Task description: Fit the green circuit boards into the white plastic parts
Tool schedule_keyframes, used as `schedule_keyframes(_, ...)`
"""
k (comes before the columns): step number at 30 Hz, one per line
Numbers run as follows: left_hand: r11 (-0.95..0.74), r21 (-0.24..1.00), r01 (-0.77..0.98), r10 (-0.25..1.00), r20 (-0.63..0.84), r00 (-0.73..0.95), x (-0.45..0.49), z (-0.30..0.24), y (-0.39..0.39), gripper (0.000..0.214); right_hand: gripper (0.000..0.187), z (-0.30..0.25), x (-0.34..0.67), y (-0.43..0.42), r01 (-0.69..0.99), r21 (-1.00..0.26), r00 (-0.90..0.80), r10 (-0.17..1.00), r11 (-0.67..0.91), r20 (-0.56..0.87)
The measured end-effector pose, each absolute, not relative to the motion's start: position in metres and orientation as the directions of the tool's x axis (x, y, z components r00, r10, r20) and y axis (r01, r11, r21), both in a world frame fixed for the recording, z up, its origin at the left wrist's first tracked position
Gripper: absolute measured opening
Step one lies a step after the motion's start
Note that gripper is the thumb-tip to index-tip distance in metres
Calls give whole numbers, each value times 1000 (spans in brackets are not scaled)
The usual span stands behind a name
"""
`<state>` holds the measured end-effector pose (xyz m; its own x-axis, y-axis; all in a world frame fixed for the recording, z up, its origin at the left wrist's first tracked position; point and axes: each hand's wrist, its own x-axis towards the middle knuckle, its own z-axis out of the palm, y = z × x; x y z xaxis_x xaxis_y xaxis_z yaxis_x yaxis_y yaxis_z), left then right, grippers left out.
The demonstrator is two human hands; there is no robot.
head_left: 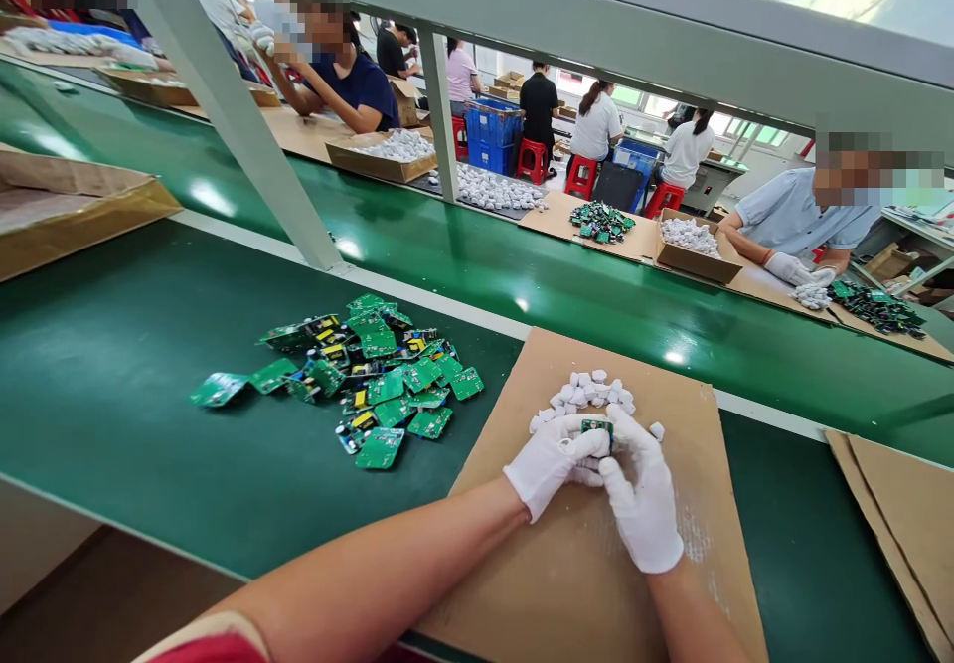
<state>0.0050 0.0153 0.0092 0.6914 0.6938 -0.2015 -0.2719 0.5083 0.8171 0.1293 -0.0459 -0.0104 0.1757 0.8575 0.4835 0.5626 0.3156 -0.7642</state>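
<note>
Both my hands wear white gloves and meet above a cardboard sheet (pixel 556 554). My left hand (pixel 556 459) is closed on a small green circuit board (pixel 597 432), its thumb lying across the board. From the other side, my right hand (pixel 641 484) curls its fingers and thumb around the same board. The board's underside is hidden by the gloves. Just beyond my fingers lies a small heap of white pieces (pixel 588 392), with one white piece (pixel 657 431) apart to the right. To the left, a loose pile of green circuit boards (pixel 388 380) rests on the green bench.
A cardboard box (pixel 89 208) stands at the left, and folded cardboard (pixel 901 524) lies at the right edge. A slanted metal post (pixel 253 116) rises behind the boards. Across the green conveyor (pixel 477 255), several people sit among boxes of white pieces (pixel 697 250).
</note>
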Motion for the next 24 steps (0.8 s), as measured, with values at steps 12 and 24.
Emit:
schedule_keyframes(12, 432, 847, -309, 694, -93, 713, 1, 10, 5, 38, 45, -11, 127, -46, 467, -884, 191, 976, 4, 106)
schedule_keyframes(24, 344, 913, -219, 682, -83, 727, 2, 8, 2, 41, 37, -5, 138, -45, 317, -947, 174, 978, 52, 112)
